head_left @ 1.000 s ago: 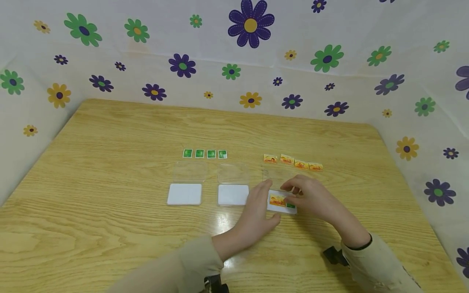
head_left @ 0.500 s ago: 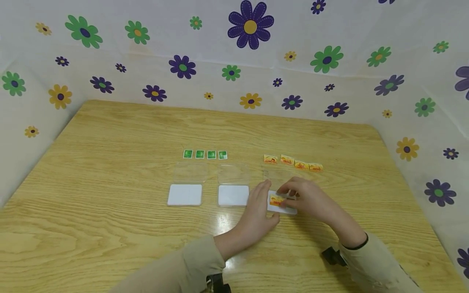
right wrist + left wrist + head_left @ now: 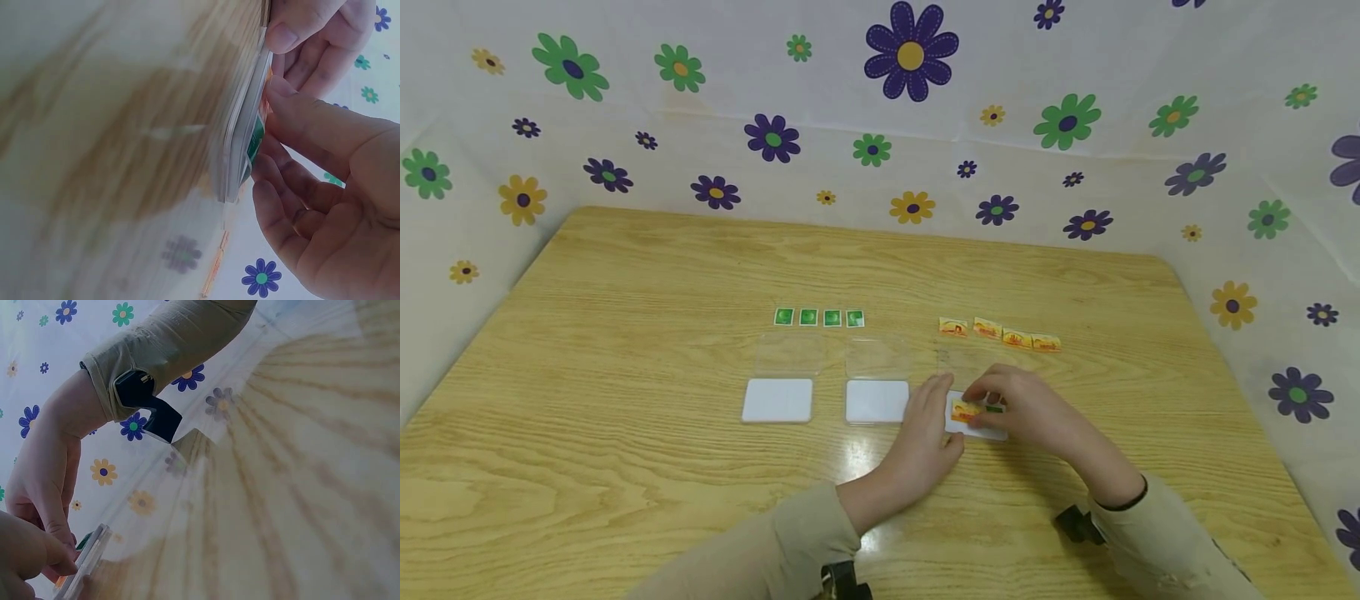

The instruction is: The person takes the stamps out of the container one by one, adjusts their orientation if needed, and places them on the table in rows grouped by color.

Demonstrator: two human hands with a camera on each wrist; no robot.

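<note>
In the head view, the rightmost white card [image 3: 988,433] lies on the table, slightly turned. On it are an orange picture piece [image 3: 962,410] and, to the right, a green piece [image 3: 995,408] largely covered by fingers. My right hand [image 3: 1033,412] has its thumb and forefinger curled at the lower and upper edges of the orange piece, pinching it against the card. My left hand [image 3: 919,454] rests along the card's left side, fingers fairly straight. The right wrist view shows the left thumb [image 3: 290,34] touching the edge of the clear case [image 3: 232,150] under the card.
Two blank white cards, one at left [image 3: 777,400] and one in the middle [image 3: 877,402], lie in a row, with clear plastic flaps [image 3: 788,354] behind them. Several green square pieces [image 3: 808,317] stand farther back. Several orange pieces [image 3: 987,327] lie at right.
My right hand has shifted slightly left, from the green piece's end of the card onto the orange piece. My left hand stays nearly in place, its thumb drawn in a little.
</note>
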